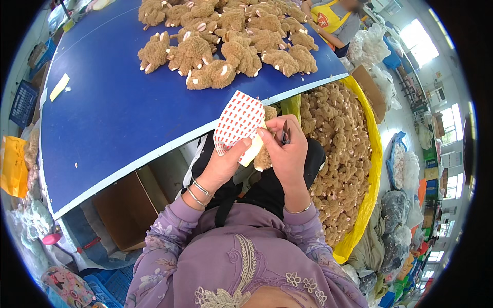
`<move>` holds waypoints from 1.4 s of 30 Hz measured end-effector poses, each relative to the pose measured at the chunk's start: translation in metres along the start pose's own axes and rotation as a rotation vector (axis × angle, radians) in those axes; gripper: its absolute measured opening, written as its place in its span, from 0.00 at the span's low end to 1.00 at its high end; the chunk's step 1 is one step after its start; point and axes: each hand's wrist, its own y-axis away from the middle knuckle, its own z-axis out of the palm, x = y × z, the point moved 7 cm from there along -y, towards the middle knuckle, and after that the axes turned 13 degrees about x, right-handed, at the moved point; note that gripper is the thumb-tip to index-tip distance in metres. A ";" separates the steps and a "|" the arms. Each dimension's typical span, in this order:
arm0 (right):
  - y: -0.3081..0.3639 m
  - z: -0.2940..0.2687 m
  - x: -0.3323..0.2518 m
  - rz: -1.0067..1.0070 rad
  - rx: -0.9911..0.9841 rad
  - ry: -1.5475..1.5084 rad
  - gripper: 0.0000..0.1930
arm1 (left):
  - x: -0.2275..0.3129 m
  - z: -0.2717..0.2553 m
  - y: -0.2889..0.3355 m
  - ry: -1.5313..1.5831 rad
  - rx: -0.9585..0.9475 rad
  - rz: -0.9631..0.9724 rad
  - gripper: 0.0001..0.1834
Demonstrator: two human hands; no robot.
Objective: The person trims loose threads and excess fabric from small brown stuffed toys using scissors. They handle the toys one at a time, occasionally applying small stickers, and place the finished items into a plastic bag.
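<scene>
Paper sheet (238, 117), fluffy plush toy (263, 159)

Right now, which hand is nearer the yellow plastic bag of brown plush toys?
Right. Right hand is just left of that yellow plastic bag; left hand is farther left.

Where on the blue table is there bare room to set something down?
The blue table is mostly bare between the yellow strip, the plush toys and the pale near edge, bar a tiny scrap. It is crowded farther back, where the toys lie packed together.
</scene>
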 end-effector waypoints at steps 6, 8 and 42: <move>0.004 0.001 -0.006 -0.075 0.061 0.001 0.08 | 0.000 0.000 0.001 0.029 0.027 0.006 0.20; 0.003 0.001 -0.006 -0.088 0.056 0.003 0.08 | 0.000 0.000 0.001 0.035 0.034 0.009 0.20; -0.002 0.034 0.026 0.235 -0.132 -0.284 0.04 | 0.007 -0.043 0.002 0.390 0.383 -0.072 0.17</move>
